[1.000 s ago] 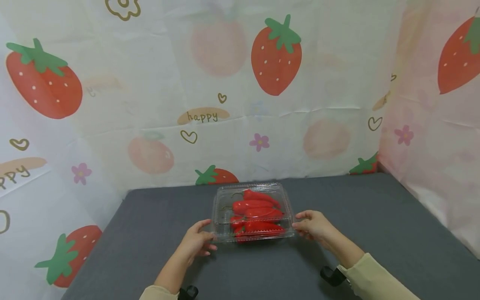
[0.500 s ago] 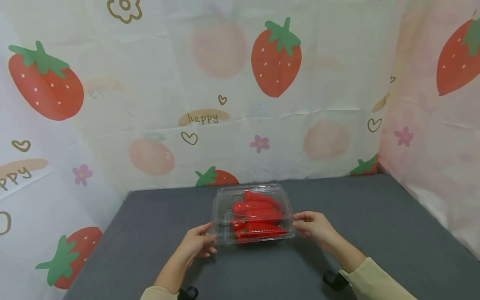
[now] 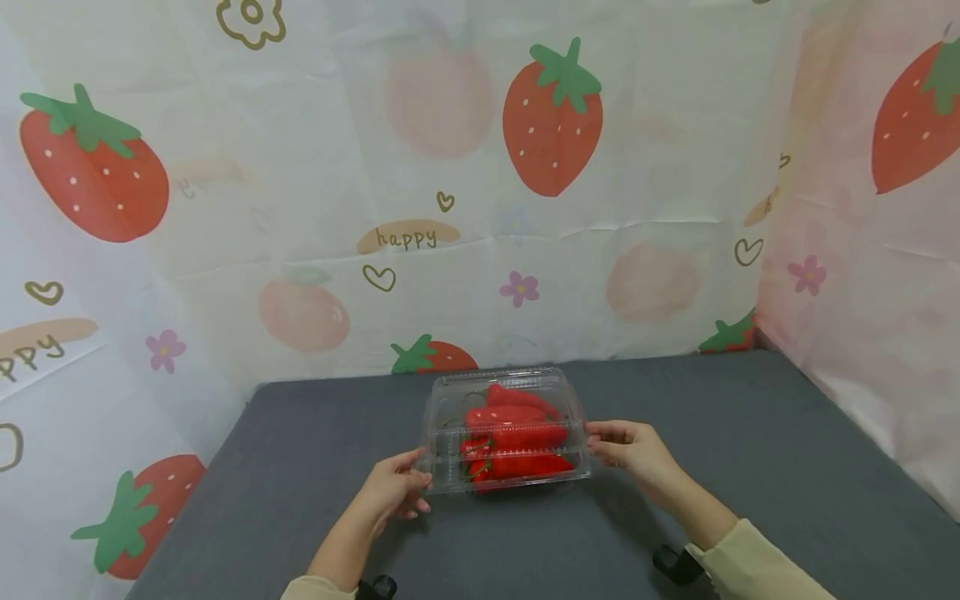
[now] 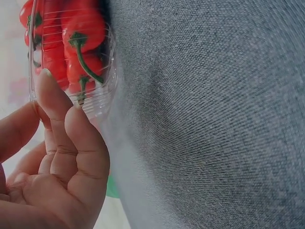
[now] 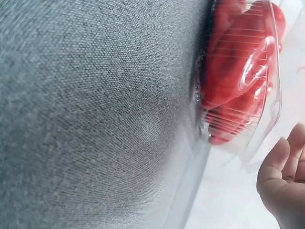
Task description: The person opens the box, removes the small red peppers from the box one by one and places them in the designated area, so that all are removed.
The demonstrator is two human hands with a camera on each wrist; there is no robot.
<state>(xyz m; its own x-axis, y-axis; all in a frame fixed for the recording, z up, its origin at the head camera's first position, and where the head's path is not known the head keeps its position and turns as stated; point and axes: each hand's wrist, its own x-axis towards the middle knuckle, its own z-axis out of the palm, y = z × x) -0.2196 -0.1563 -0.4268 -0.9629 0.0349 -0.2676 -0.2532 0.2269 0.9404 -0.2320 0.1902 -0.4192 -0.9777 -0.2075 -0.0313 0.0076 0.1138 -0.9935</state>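
A clear plastic box (image 3: 442, 408) with a ridged lid holds several red peppers (image 3: 521, 464) with green stems. My left hand (image 3: 392, 490) pinches its front left rim between thumb and index finger; in the left wrist view, the other fingers (image 4: 88, 138) curl in front of the box's side wall. At the right side, my right hand (image 3: 637, 454) grips the rim with its thumb and index finger. The right wrist view shows only that hand's lower fingers (image 5: 281, 155) near the lid's corner, its thumb out of frame. The peppers are seen through the plastic.
The box rests on a grey cloth-covered table (image 3: 337, 425), near its back edge. A white printed curtain (image 3: 450, 167) with strawberries and hearts hangs behind and along both sides. Black straps (image 3: 677, 565) sit at the wrists by the pale sleeves.
The ridge line across the front of the lid has shifted slightly up in the head view. My right fingers have closed in on the box's rim; the left hand stays nearly still.
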